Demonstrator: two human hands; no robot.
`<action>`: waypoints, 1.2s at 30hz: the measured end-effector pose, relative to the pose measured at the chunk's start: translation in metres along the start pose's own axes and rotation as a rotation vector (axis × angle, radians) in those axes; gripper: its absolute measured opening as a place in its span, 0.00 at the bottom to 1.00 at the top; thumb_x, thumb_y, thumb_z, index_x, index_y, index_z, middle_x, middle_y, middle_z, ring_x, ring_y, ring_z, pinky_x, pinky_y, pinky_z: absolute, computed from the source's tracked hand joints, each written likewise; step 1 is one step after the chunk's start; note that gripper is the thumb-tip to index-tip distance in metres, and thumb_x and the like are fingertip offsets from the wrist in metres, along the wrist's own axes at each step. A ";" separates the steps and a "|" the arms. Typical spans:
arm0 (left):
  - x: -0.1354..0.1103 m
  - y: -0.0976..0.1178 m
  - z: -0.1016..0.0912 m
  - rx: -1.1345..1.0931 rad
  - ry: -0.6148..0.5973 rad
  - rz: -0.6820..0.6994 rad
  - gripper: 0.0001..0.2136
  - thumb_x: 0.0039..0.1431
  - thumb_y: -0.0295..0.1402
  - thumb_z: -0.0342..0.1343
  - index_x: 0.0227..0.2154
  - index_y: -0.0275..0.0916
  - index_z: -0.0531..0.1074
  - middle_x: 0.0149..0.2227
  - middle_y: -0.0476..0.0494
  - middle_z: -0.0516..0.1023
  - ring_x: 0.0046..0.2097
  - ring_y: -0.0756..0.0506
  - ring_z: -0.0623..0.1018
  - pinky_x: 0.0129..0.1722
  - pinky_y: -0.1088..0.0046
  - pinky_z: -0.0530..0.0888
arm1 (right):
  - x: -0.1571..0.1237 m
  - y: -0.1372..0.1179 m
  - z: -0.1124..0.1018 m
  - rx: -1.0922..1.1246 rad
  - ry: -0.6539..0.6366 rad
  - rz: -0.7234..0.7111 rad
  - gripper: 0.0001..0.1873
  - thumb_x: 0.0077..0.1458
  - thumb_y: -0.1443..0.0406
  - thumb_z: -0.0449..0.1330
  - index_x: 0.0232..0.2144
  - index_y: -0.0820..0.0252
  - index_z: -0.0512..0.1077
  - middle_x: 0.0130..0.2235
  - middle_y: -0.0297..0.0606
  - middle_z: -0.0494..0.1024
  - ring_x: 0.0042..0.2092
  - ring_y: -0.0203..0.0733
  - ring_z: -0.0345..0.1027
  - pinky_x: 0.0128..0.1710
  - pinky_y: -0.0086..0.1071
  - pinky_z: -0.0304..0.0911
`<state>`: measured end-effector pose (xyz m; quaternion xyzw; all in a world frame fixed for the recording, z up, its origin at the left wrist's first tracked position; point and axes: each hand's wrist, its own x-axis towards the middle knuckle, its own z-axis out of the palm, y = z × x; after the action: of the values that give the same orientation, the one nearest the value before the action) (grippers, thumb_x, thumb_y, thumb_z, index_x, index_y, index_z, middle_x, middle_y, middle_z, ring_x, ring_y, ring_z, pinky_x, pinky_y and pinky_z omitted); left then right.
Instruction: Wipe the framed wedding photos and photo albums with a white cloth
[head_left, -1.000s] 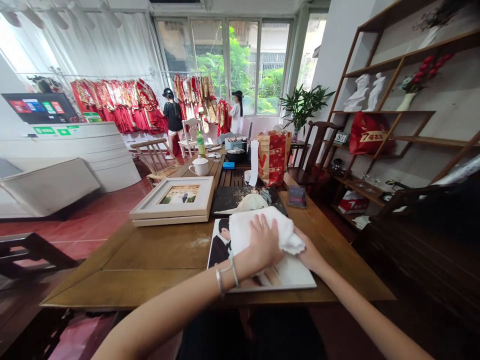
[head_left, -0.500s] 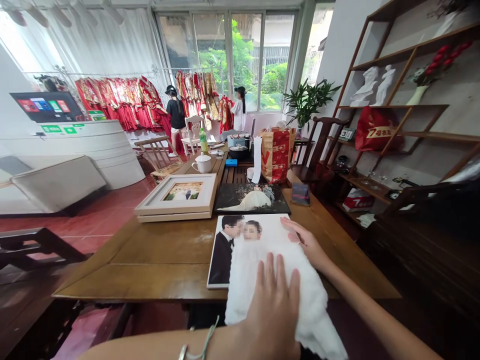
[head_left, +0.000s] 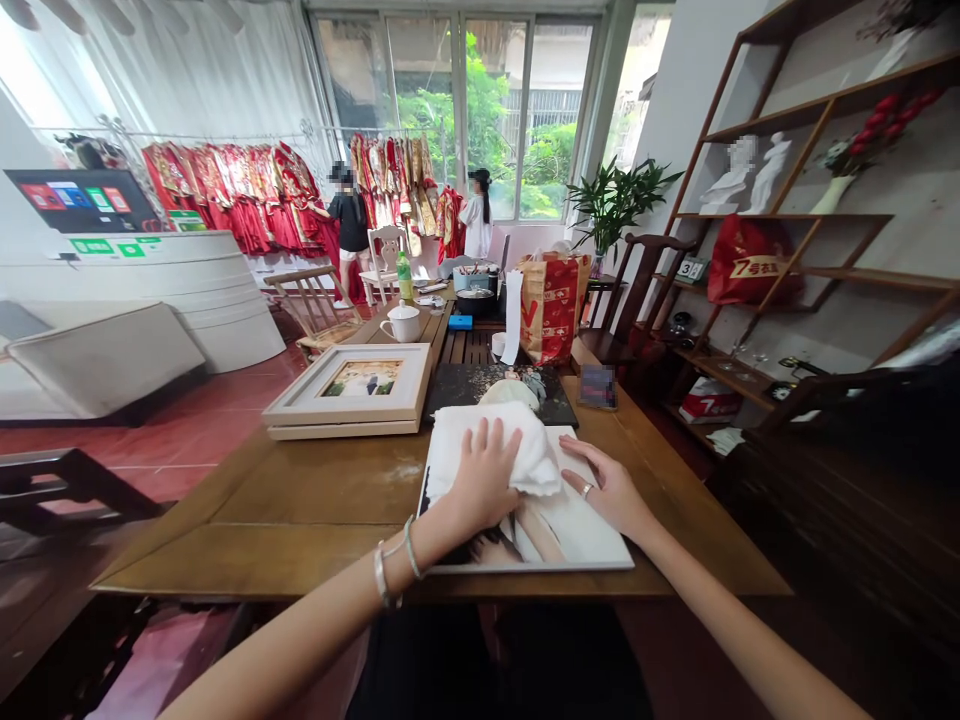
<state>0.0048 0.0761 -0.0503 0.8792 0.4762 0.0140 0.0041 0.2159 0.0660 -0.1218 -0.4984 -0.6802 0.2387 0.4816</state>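
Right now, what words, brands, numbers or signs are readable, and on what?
"7号衣" on the red bag; its last character is unclear.
"7" on the red-and-white package below.
"3" on the number display; second digit unclear.
Too small or blurred: green signs, monitor, bottle label, paper bag.

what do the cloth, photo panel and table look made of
Cloth: soft white fabric, perhaps terry or fleece, given its fuzzy surface. Photo panel: smooth, rigid-looking board, its edge straight; core material can't be told. Table: probably varnished brown wood, from its soft sheen and seams.
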 end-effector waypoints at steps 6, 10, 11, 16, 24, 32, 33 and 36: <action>-0.082 0.021 0.009 -0.044 -0.038 0.144 0.46 0.40 0.29 0.54 0.63 0.42 0.38 0.66 0.40 0.33 0.64 0.34 0.32 0.60 0.49 0.39 | -0.003 -0.001 0.001 0.028 0.077 0.078 0.23 0.47 0.60 0.62 0.47 0.58 0.71 0.54 0.46 0.70 0.55 0.51 0.64 0.53 0.46 0.63; -0.090 0.013 0.001 -0.046 -0.104 0.148 0.46 0.39 0.27 0.53 0.63 0.42 0.39 0.66 0.42 0.35 0.65 0.36 0.35 0.61 0.51 0.42 | -0.004 -0.008 0.001 0.002 0.128 0.087 0.23 0.46 0.60 0.63 0.46 0.58 0.72 0.53 0.46 0.72 0.53 0.52 0.66 0.50 0.47 0.66; -0.082 0.006 -0.001 -0.041 -0.101 0.111 0.45 0.39 0.26 0.52 0.63 0.42 0.41 0.66 0.42 0.37 0.65 0.36 0.37 0.61 0.52 0.43 | -0.004 -0.010 0.001 -0.009 0.134 0.090 0.23 0.46 0.61 0.63 0.46 0.58 0.72 0.52 0.46 0.72 0.53 0.52 0.67 0.49 0.47 0.67; -0.024 -0.033 -0.003 -0.024 0.016 -0.054 0.36 0.45 0.26 0.48 0.61 0.38 0.49 0.64 0.39 0.48 0.64 0.37 0.45 0.60 0.54 0.46 | -0.004 -0.015 0.000 -0.064 0.140 0.086 0.22 0.45 0.62 0.63 0.45 0.60 0.73 0.51 0.47 0.74 0.51 0.53 0.69 0.46 0.45 0.69; -0.052 -0.024 -0.003 -0.025 0.000 -0.019 0.42 0.38 0.22 0.48 0.62 0.40 0.49 0.65 0.41 0.44 0.65 0.38 0.41 0.61 0.53 0.41 | -0.004 -0.012 -0.001 -0.086 0.147 0.092 0.23 0.45 0.62 0.63 0.46 0.60 0.72 0.51 0.46 0.74 0.51 0.52 0.69 0.46 0.44 0.70; -0.103 -0.002 -0.012 -0.075 -0.133 0.048 0.48 0.30 0.22 0.47 0.63 0.45 0.45 0.66 0.47 0.35 0.65 0.39 0.35 0.61 0.52 0.39 | -0.006 -0.018 -0.002 -0.178 0.097 0.074 0.22 0.48 0.63 0.60 0.47 0.59 0.72 0.53 0.44 0.72 0.55 0.51 0.65 0.51 0.45 0.65; -0.097 -0.004 -0.012 -0.079 -0.126 0.047 0.47 0.32 0.23 0.47 0.63 0.44 0.45 0.66 0.46 0.37 0.65 0.39 0.36 0.61 0.53 0.40 | -0.006 -0.018 -0.003 -0.187 0.085 0.066 0.22 0.48 0.63 0.59 0.48 0.59 0.71 0.54 0.44 0.71 0.55 0.51 0.64 0.52 0.45 0.63; -0.065 -0.014 -0.009 -0.065 -0.059 0.021 0.40 0.40 0.25 0.49 0.62 0.39 0.48 0.65 0.39 0.44 0.65 0.37 0.42 0.61 0.54 0.44 | -0.006 -0.017 -0.003 -0.198 0.044 0.027 0.23 0.51 0.63 0.58 0.51 0.58 0.69 0.56 0.43 0.68 0.57 0.50 0.61 0.56 0.46 0.58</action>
<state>-0.0423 0.0292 -0.0429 0.8836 0.4659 0.0036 0.0467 0.2113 0.0534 -0.1092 -0.5576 -0.6830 0.1657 0.4418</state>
